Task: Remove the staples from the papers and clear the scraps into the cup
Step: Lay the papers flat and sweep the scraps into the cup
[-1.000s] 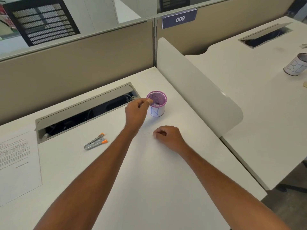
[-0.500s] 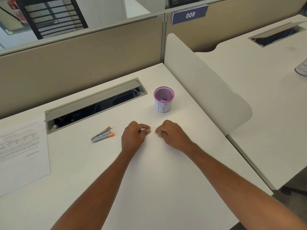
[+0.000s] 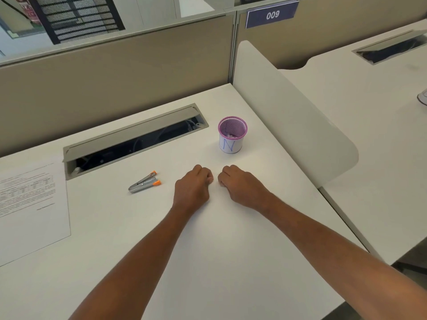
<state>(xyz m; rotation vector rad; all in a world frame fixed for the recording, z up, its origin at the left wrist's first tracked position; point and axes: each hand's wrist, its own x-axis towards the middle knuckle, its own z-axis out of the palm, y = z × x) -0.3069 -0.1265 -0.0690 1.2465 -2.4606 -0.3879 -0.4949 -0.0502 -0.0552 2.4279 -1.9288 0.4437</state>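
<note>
A purple mesh cup point(image 3: 232, 135) with a white label marked "N" stands on the white desk point(image 3: 231, 250); pale scraps lie in its bottom. Just in front of it, both hands rest on the desk, knuckles up, almost touching. My left hand point(image 3: 193, 189) pinches thumb against fingertips on a tiny staple scrap, too small to see clearly. My right hand point(image 3: 242, 187) has its fingers curled under with nothing visible in them. A silver staple remover with orange tips point(image 3: 144, 182) lies to the left of my left hand. A printed paper point(image 3: 27, 204) lies at the desk's left edge.
An open cable tray point(image 3: 131, 142) runs along the back of the desk behind the remover. A white curved divider point(image 3: 293, 116) borders the desk on the right, with another desk point(image 3: 369, 125) beyond it. Beige partition walls point(image 3: 115, 72) close off the back.
My left hand came back from the cup's rim to the desk beside my right hand. The tiny scrap seen between the hands half a second ago no longer shows.
</note>
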